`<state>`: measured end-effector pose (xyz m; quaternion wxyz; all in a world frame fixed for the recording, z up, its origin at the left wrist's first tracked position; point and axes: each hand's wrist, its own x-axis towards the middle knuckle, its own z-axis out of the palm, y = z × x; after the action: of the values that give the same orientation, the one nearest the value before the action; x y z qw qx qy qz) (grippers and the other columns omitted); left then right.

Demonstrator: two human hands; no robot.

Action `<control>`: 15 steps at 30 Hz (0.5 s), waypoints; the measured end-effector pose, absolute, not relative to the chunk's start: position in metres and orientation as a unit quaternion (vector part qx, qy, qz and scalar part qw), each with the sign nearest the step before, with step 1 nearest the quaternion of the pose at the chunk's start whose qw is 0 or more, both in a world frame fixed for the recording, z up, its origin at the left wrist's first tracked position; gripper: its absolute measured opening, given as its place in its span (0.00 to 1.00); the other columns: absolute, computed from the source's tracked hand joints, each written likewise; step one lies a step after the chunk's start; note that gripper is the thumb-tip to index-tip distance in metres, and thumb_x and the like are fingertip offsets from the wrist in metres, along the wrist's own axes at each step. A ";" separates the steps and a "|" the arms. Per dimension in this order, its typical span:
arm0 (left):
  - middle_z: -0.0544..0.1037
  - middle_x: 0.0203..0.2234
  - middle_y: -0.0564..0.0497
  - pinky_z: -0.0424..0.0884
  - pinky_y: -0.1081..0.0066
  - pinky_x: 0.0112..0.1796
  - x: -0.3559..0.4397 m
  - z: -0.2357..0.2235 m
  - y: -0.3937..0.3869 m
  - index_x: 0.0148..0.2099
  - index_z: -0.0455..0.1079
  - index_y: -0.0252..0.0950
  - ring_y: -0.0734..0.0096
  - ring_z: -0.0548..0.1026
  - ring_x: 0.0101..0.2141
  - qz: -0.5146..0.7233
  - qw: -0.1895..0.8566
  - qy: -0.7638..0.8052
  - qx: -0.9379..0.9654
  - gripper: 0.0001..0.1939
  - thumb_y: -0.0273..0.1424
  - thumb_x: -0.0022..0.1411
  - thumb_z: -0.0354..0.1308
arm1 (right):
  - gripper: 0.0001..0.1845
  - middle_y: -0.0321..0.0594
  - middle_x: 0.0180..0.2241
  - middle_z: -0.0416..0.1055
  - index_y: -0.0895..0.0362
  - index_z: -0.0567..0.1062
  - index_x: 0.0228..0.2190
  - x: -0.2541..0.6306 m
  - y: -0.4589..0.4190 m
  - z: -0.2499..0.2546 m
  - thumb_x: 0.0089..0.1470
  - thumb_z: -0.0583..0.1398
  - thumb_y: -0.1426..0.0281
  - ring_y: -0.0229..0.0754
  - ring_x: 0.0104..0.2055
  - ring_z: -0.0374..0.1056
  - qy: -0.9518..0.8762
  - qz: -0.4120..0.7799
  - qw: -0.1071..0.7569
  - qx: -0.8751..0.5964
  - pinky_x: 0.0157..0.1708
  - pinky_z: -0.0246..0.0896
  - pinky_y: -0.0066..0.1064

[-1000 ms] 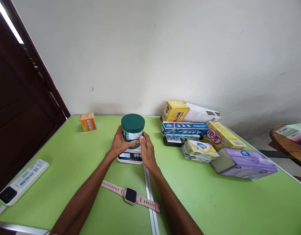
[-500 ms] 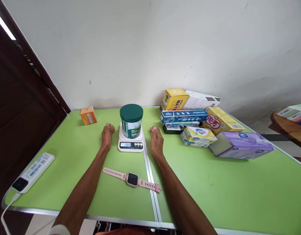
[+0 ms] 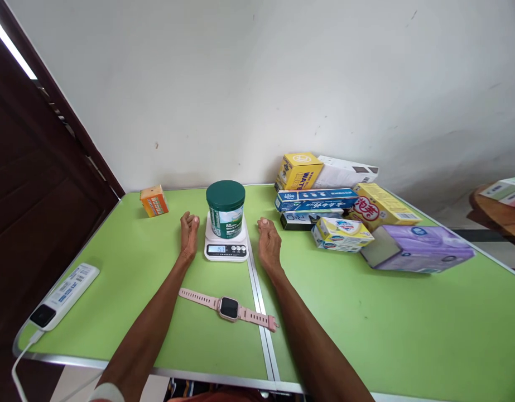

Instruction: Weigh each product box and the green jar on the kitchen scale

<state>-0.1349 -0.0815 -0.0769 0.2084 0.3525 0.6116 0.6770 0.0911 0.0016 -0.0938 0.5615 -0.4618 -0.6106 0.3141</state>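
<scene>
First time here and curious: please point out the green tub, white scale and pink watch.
Green tub (image 3: 227, 219): head view, front below the lid.
White scale (image 3: 228, 249): head view, black control panel.
Pink watch (image 3: 229, 308): head view, dark screen.

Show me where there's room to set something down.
The widest bare tabletop lies in front of the purple box, right of the right forearm. Another patch sits between the orange box, the white device and the left hand. The back right is crowded with boxes.

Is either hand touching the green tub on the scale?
No, the left hand and the right hand lie on either side of the scale, each with a visible gap to the tub.
</scene>
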 end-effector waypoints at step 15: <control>0.75 0.56 0.35 0.69 0.43 0.61 -0.072 -0.043 -0.065 0.66 0.62 0.37 0.38 0.74 0.60 0.596 0.067 0.650 0.467 0.51 0.42 0.43 0.80 | 0.29 0.53 0.63 0.74 0.53 0.70 0.66 0.067 -0.043 -0.073 0.74 0.46 0.55 0.57 0.66 0.69 -0.730 0.207 0.568 -0.318 0.66 0.63 0.62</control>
<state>-0.0720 -0.0652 -0.0428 0.0671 0.4668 0.6502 0.5957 0.0667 -0.0434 -0.0725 0.5683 -0.3182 -0.7299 0.2074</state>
